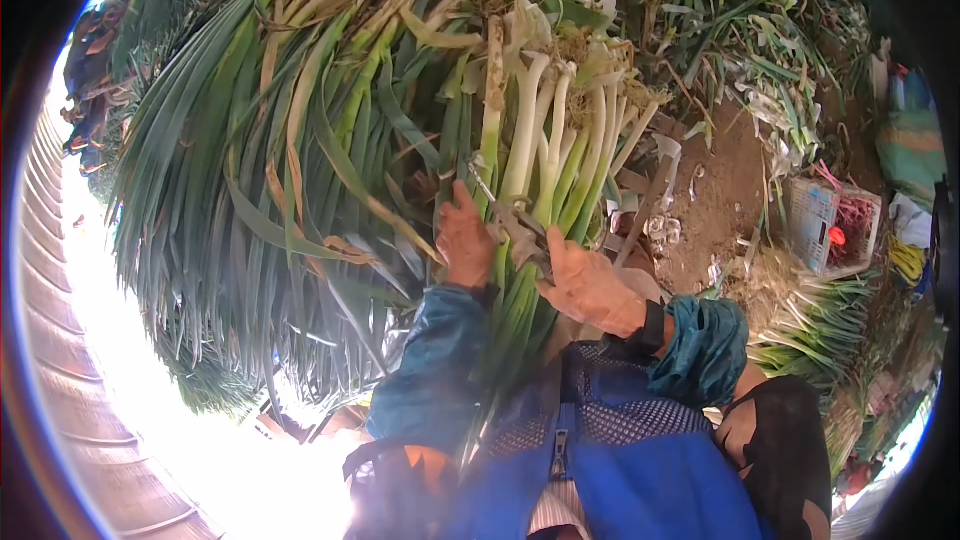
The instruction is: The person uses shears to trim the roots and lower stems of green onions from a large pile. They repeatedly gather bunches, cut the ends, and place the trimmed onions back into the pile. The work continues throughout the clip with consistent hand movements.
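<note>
A large heap of leeks point(270, 170) lies before me, roots toward the far side and long green leaves hanging to the left and toward me. Several trimmed-looking leeks with pale stems point(550, 130) stand out in the middle, over my lap. My left hand point(465, 243) is closed around leek stalks at the left of these pale stems. From the right, my right hand point(592, 285) grips a worn metal tool point(522, 232), which looks like scissors. A narrow shiny tip point(481, 180) points up and left beside my left fingers. My hands partly hide the tool and the held stalks.
Loose leaves and peelings point(740, 30) litter the ground at the far right. A pale plastic crate point(835, 225) with reddish ties stands at the right. Below it lies a pile of leeks point(815, 330). A green sack point(910, 155) sits at the right edge.
</note>
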`<state>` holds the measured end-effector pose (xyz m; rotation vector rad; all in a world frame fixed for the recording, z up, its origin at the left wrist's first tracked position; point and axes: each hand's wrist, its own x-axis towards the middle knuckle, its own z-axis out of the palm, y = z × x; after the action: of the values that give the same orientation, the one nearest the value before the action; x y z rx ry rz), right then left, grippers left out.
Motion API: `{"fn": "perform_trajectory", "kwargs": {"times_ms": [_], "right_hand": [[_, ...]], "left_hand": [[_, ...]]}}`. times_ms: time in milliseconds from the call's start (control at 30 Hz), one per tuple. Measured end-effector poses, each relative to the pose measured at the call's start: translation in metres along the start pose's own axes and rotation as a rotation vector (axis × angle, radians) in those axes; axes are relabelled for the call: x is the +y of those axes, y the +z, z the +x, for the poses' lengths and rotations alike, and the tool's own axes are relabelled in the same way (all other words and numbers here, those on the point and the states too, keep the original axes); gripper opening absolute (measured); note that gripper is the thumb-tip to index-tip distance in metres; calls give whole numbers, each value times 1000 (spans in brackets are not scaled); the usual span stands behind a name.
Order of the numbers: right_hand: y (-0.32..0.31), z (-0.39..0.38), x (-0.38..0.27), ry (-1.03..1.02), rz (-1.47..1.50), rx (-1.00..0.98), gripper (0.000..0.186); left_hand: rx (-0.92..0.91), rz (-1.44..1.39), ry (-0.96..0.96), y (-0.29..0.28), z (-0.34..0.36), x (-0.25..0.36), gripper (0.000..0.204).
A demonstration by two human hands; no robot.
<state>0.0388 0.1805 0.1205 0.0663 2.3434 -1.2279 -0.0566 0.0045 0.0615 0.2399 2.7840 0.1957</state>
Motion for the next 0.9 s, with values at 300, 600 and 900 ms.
{"fn": "perform_trajectory", "kwargs": {"times_ms": [300,600,900], "right_hand": [[6,-14,15,-68,-94,229,64],[5,-23,23,26,-78,54,72],[2,-6,27,-129,-123,215,48]], "left_hand": [[-230,-11,-8,-7,15,3,75],[-192,-333,-77,-3,51,-18,46],[-375,-1027,-209,24,55,-41,30]]}}
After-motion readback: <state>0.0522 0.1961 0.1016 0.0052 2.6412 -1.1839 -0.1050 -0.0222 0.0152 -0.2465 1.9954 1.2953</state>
